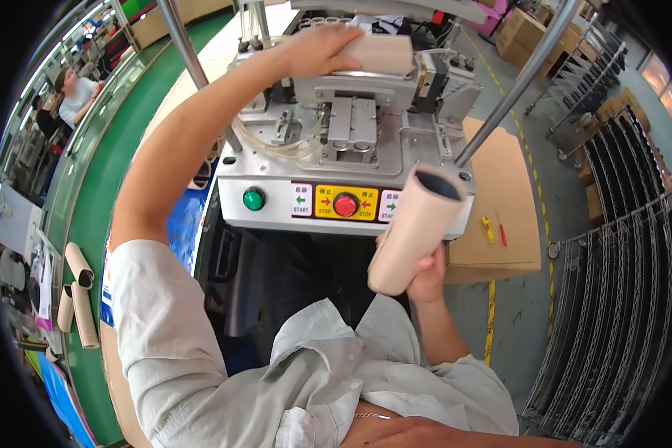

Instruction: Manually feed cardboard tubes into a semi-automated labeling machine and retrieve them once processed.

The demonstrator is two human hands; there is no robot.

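My right hand [426, 280] is closed around a beige tube [411, 237], hollow and dark inside, held tilted in front of the machine's control panel. A second beige tube [384, 55] lies crosswise on top of the metal machine [351, 123]. My left hand [322, 51] reaches over to it, thumb and fingers closed about its left end. On the machine's front are a green button [254, 198] and a red button [346, 204]. Between the two tubes sits a metal block fixture [352, 123] with clear hoses beside it.
Metal posts [520, 78] rise on both sides of the machine. Cardboard [500, 201] at the right carries a yellow cutter [487, 229] and a red pen-like tool [502, 234]. Several beige tubes [84, 313] lie at the far left. Wire racks [612, 299] stand at right; a person [77, 97] is far left.
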